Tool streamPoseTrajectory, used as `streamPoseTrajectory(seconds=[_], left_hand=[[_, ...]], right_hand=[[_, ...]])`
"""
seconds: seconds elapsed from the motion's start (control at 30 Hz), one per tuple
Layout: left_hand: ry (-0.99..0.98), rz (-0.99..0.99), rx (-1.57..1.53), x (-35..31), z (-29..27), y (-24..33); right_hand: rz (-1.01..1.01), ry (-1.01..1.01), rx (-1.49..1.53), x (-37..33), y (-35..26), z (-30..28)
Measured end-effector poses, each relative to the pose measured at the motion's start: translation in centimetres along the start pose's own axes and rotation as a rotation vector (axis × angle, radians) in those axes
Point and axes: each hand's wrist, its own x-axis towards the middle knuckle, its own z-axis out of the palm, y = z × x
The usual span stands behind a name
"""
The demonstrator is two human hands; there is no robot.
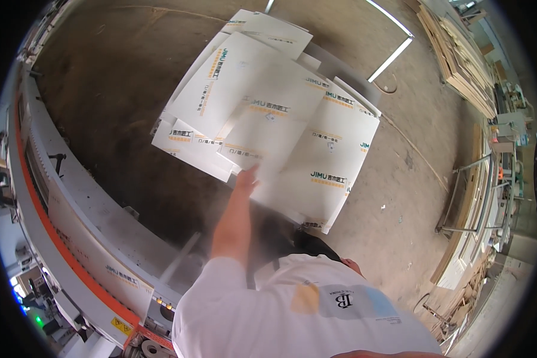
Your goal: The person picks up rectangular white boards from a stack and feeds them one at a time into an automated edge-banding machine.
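Note:
My left hand [248, 178] reaches forward to the near edge of a stack of flat white panels. Its fingers look stretched out, slightly smeared, over the top panel [280, 128], and the hand appears to touch its surface near the edge. The panels carry printed marks in black and orange and lie overlapped and askew, with another panel [346, 140] on the right side of the stack. Only a small part of my right hand [353, 266] shows low beside my body; its fingers are hidden.
A long machine with an orange strip [71, 250] curves along the left, a white printed panel [122, 286] against it. Boards are piled [456, 62] at the far right. A metal rack [468, 194] with panels stands at right. The floor [400, 173] is brown.

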Motion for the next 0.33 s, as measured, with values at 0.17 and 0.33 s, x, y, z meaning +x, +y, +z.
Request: streamPoseTrajectory(seconds=[0.17,0.33], left_hand=[[-0.002,0.048,-0.135,-5.0,4.0,2.7],[0.15,0.179,-0.579,-15.5,8.6,3.8]], right_hand=[[0.141,-0.027,0.004,3.6,-3.0,-2.3],[-0.131,-0.142,-0.029,7.7,-7.1,-6.7]])
